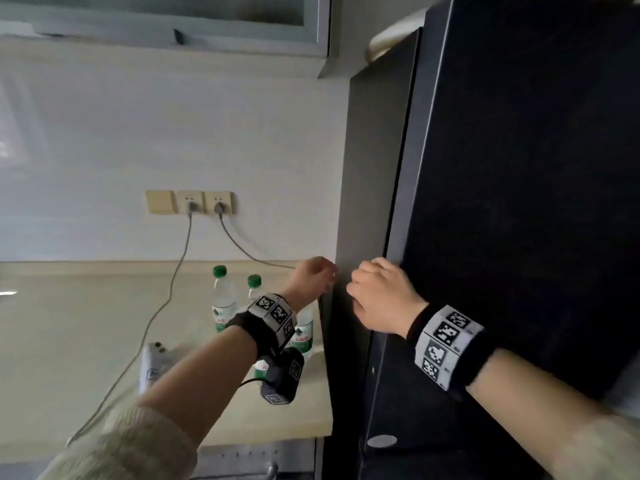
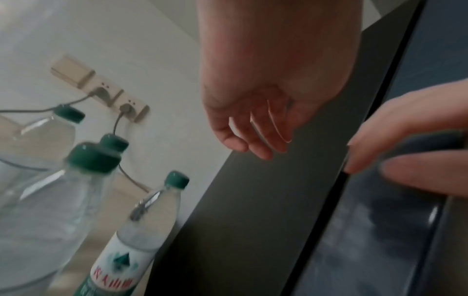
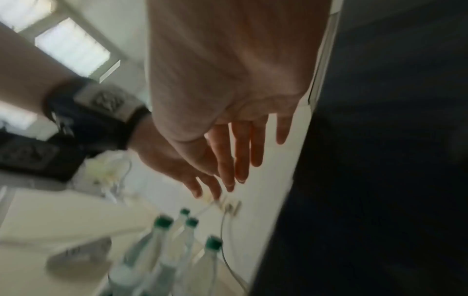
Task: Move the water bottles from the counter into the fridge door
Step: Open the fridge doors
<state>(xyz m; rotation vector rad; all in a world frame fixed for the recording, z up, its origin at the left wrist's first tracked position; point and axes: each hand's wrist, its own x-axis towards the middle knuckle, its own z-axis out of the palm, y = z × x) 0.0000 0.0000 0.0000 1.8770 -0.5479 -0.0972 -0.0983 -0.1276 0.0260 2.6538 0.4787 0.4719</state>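
I count four water bottles (image 2: 142, 230) with green caps standing upright in a cluster on the tabletop (image 1: 86, 323), close against the dark side of the fridge (image 1: 367, 202). None of them is in my hands, so by my reading no bottle has gone anywhere yet and the whole transfer is ahead of me.

My right hand (image 1: 381, 296) sits at the left edge of the fridge door (image 1: 519, 202), fingers bent toward that edge; the right wrist view shows them fairly straight and carrying nothing, and I cannot tell whether they have hooked the door. My left hand (image 1: 311, 275) hangs just beside the fridge's side panel, above the bottles, fingers loosely relaxed and holding nothing.

The door looks closed, or barely cracked; I see no shelf inside. So I judge this to be the opening step: door first, then each bottle lifted across. A grey cable (image 1: 166, 299) trails over the tabletop near the bottles.
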